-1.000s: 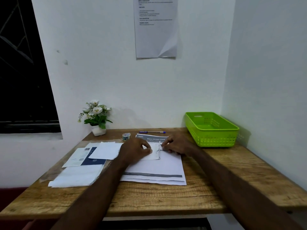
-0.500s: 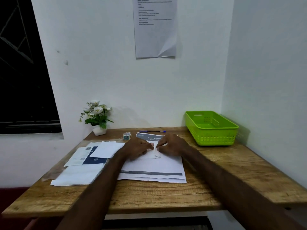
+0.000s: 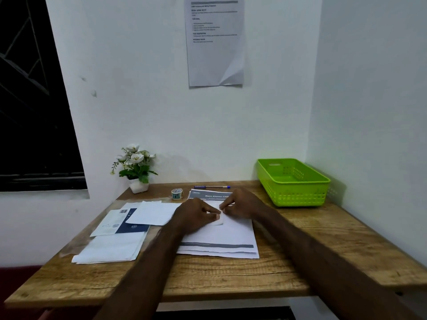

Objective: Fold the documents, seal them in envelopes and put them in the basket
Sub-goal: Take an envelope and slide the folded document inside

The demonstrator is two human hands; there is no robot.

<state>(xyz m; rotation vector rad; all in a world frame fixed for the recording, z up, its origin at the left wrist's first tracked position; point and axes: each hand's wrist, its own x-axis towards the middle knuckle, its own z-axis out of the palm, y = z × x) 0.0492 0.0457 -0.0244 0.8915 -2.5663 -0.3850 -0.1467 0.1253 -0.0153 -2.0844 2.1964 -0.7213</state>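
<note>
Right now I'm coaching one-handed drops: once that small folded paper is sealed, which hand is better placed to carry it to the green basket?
Right, probably. The green basket stands at the table's far right, on the right hand's side; the left hand would have to cross over.

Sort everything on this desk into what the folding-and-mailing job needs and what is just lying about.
For the job:
small folded paper pinched by left hand and right hand
document stack
envelopes
tape roll
green basket

Lying about:
flower pot
pen
wall notice
</note>
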